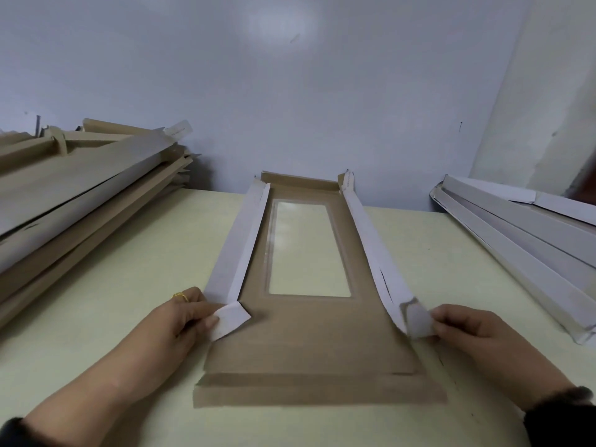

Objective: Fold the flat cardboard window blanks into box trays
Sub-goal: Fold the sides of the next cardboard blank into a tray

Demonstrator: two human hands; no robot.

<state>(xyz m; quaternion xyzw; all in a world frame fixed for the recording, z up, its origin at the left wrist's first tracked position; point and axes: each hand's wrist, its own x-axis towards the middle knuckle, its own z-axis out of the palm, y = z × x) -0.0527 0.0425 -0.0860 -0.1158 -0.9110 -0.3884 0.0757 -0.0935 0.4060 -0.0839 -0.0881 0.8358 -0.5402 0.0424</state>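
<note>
- The brown cardboard blank (309, 337) lies flat in the middle of the pale green table (129, 269), its long axis going away from the person, the far end near the wall (290, 91).
- In its middle there is a clear window (309, 250), rectangular, with the table showing through.
- Both long side flaps are folded up and inward; the left side flap (235, 243) and the right side flap (371, 243) show their white outer face.
- The near end flap (316, 390) is still flat on the table; the far end flap (303, 182) stands up.
- The left hand (183, 321) pinches the small white corner tab (230, 319) at the near end of the left flap, between thumb and curled fingers. A gold ring (180, 297) is on one finger.
- The right hand (467, 330) pinches the near tab of the right flap (417, 319) in the same way, fingers curled around it.
- At the left, a pile of brown flat blanks (74, 201) lies on the table.
- At the right, a stack of folded white trays (522, 240) lies beside the wall.
</note>
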